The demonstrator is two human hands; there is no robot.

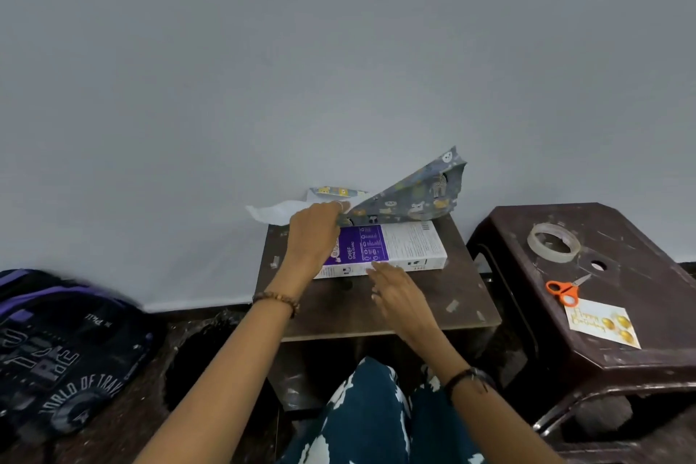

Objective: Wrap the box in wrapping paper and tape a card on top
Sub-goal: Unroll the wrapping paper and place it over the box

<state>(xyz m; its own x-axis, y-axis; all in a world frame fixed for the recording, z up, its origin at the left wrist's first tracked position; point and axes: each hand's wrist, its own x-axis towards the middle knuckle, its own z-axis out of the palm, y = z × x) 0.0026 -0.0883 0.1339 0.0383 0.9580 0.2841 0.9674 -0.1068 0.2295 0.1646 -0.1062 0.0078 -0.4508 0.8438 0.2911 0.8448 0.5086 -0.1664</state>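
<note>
Plainly the box (380, 250), lying flat on the small table (414, 309), looks light and stiff, best steadied along its long edges, while the thin, crease-prone wrapping paper (410, 196) behind it is pinched by the left hand (314, 234) and the right hand (395, 292) hovers with relaxed fingers.

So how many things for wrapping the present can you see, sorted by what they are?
Box: 1
Wrapping paper: 1 sheet, the left hand pinches its edge
Tape roll: 1
Scissors: 1 pair, orange handles
Birthday card: 1
Total: 5
</note>
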